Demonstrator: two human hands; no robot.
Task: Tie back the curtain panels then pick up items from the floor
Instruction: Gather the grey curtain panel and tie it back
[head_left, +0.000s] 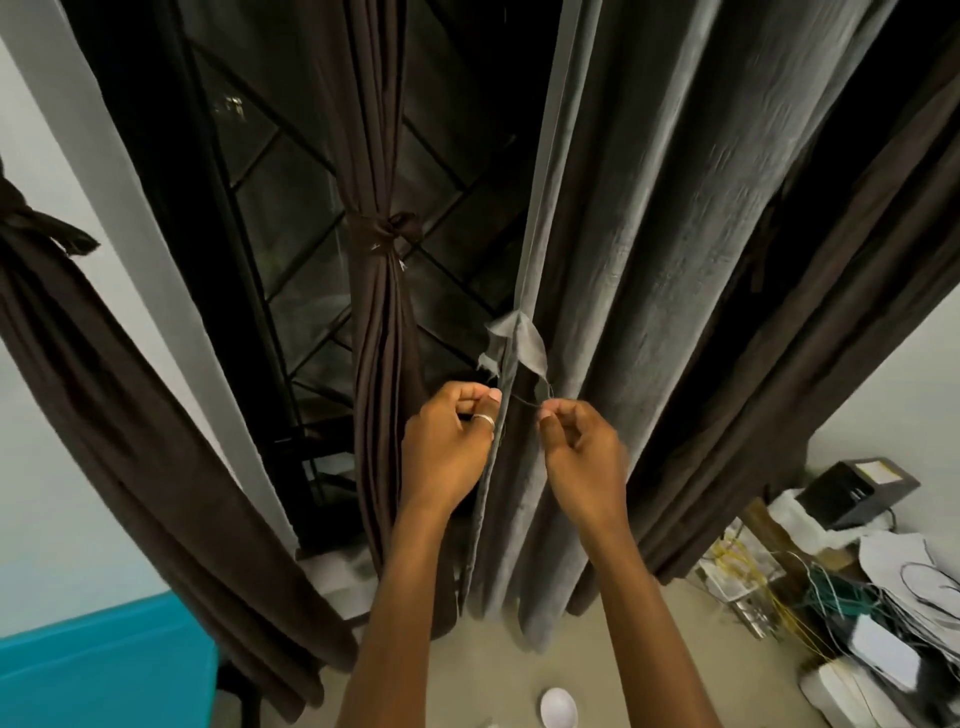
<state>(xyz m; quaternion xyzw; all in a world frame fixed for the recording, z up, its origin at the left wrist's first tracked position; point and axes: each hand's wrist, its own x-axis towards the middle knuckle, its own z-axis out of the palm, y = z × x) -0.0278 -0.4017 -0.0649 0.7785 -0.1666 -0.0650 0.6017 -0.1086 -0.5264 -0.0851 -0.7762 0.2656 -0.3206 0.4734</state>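
Now in hand: a thin dark thread trailing from a short frayed grey fabric tie strip, stretched between both grips at the leading edge of the tall grey pleated curtain panel, just below frame centre.
Left grip: fingers curled, thumb and forefinger apparently pinching the thread's end against the curtain hem, at 9 o'clock of the thread.
Right grip: clenched in a fingertip pinch on the other end, at 3 o'clock.
Already tied: dark brown gathered curtain panel at 11 o'clock of the grips, bound by a brown knotted band; another brown curtain panel at 9 o'clock of the frame looks knotted too.
Risk, thread: it looks thin and frayed, so a hard pull could snap it or tear it off the strip.
Risk, gather: the grey panel hangs ungathered, and a tie made at the hem alone would likely slip and let the folds drop.
Risk, floor: a white round object at 6 o'clock lies below the arms, and the tangled wires and papers at 4 o'clock could snag a step.
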